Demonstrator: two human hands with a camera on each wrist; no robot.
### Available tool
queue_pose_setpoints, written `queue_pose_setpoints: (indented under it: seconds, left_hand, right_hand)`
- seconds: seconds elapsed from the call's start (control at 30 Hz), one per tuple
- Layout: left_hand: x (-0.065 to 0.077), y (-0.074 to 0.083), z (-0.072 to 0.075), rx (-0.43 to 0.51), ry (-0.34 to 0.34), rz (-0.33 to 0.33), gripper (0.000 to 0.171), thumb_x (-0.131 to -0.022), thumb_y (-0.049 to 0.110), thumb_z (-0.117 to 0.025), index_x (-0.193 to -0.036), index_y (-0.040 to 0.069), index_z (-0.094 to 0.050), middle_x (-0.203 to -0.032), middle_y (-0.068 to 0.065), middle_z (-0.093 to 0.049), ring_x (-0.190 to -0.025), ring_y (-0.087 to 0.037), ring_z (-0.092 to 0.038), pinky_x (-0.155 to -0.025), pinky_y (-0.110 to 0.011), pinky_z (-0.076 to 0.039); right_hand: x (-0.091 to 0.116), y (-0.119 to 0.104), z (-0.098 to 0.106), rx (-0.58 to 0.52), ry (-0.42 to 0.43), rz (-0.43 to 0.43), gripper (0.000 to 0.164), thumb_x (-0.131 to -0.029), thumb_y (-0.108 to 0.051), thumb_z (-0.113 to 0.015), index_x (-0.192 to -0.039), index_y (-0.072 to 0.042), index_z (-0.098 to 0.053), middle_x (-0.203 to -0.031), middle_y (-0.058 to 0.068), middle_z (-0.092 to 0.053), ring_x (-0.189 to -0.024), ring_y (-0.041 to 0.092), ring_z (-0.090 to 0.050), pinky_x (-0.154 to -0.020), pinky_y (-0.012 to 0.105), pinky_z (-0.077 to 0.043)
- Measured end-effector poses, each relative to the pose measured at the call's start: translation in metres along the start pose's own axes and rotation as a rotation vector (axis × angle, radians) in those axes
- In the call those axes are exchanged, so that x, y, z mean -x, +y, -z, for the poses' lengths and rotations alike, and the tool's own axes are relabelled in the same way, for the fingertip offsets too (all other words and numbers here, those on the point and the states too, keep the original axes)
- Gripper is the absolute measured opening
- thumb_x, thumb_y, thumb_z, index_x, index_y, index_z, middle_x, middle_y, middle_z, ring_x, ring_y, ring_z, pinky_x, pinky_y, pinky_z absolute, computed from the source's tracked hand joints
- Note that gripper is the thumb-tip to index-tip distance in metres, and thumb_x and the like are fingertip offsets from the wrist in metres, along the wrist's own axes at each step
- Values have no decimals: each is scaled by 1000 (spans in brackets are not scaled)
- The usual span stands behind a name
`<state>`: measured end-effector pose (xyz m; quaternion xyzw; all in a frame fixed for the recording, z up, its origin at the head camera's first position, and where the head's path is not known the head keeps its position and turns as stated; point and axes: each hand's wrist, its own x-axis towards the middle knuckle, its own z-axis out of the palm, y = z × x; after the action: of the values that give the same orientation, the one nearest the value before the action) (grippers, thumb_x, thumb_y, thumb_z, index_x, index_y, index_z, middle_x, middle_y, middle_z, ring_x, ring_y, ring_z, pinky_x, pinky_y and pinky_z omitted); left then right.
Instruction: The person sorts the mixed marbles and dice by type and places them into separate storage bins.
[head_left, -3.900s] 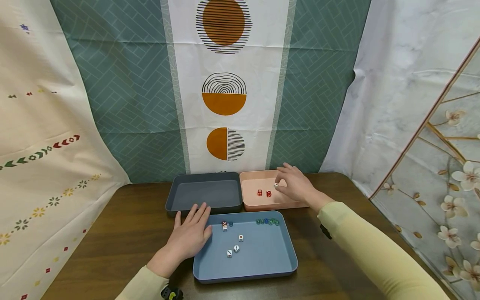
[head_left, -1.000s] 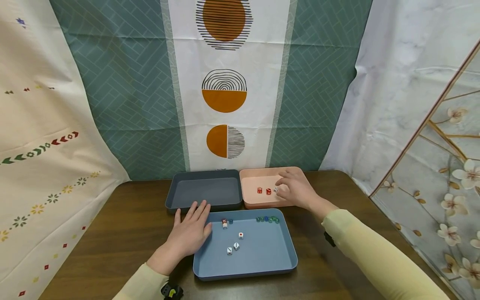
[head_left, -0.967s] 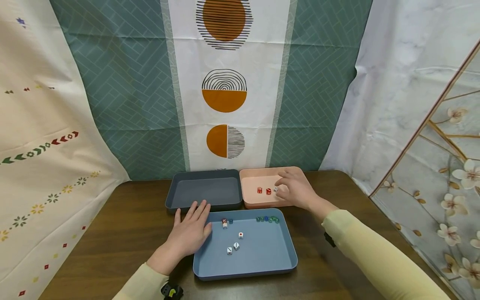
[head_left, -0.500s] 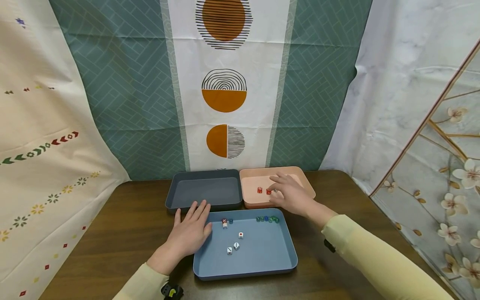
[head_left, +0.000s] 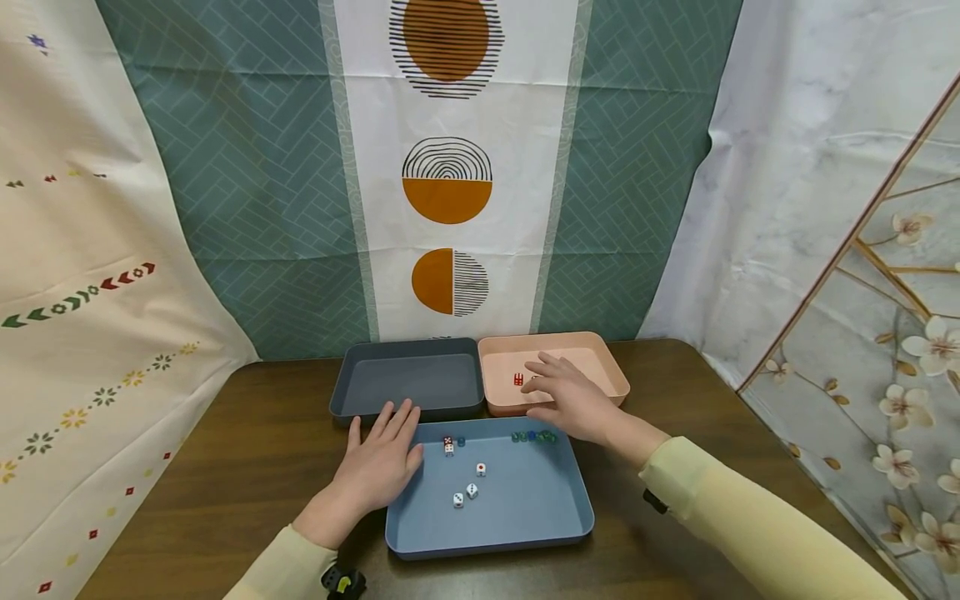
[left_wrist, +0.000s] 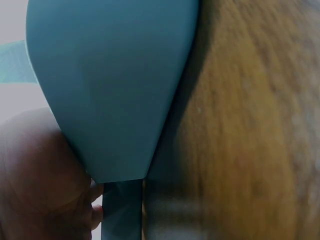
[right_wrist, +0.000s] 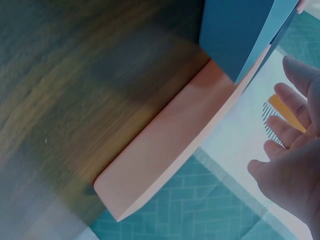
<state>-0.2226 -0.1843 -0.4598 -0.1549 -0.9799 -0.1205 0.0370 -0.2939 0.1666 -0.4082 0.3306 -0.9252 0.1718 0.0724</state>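
My left hand (head_left: 378,458) rests with straight fingers at the left rim of the blue tray (head_left: 525,533). In the left wrist view the palm lies against that tray's side wall (left_wrist: 115,100). My right hand (head_left: 570,400) holds nothing, its fingers loosely spread above the front of the pink tray (head_left: 600,367). A red die (head_left: 518,379) shows in the pink tray; the other dice there are mostly hidden by the fingers. In the blue tray lie white dice (head_left: 481,469), a red die (head_left: 447,441) behind a white one, a small blue bead (head_left: 461,442) and a row of green beads (head_left: 517,437).
A dark grey tray (head_left: 412,379) stands at the back left, side by side with the pink one. All the trays are on a brown wooden table (head_left: 210,483). Patterned cloths (head_left: 262,167) hang behind and on both sides.
My right hand, earlier pinching a white die over the pink tray, let it go beside the two red dice. It then moved left and toward me. My left hand stayed put.
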Motion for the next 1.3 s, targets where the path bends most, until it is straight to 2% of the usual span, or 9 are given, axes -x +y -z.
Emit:
queue_pose_setpoints:
  seconds: [0.23,0.43,0.67,0.87,1.07,1.3]
  left_hand:
    - [0,0,0,5,10,-4,65,-116,34,-55,-172,5,-39,-180,-15,-30,-167,-42,-22,-124,-82,-8]
    - [0,0,-1,1,13,-5,65,-116,34,-55,-172,5,-39,-180,-15,-30,-167,-43,-22,-124,-82,-8]
    - [0,0,-2,-2,16,-5,65,-116,34,-55,-171,4,-39,-180,-15,-30,-167,-42,-22,-124,-82,-8]
    - [1,0,-1,10,12,-7,65,-116,34,-55,-172,4,-38,-180,-16,-29,-167,-43,-22,-124,-82,-7]
    - [0,0,-1,-1,8,-4,65,-116,34,-55,-172,5,-38,-180,-15,-29,-167,-42,-21,-124,-82,-8]
    - [-1,1,0,-9,2,7,65,-116,35,-55,-172,5,-38,-180,-15,-29,-167,-42,-21,-124,-82,-7]
  right_hand:
    - [4,-10,-5,19,-36,19,51,-99,-22,-86,-145,-7,-72,-166,19,-52,-164,43,-30,-132,62,-19]
    - [8,-19,-9,-2,-53,43,56,-99,-24,-87,-150,-9,-70,-168,18,-50,-164,42,-30,-132,63,-19]
    - [9,-33,-18,-10,-42,126,55,-99,-24,-86,-150,-9,-70,-167,17,-52,-162,44,-34,-130,65,-22]
    - [10,-44,-24,-28,-67,149,54,-100,-28,-86,-149,-12,-71,-167,15,-52,-164,40,-31,-130,64,-23]
    - [11,-51,-29,-26,-70,202,52,-99,-25,-87,-146,-10,-73,-164,17,-55,-161,43,-35,-130,63,-26]
    - [10,-58,-36,-6,-101,219,51,-100,-26,-86,-147,-12,-73,-166,13,-54,-162,40,-36,-131,61,-25]
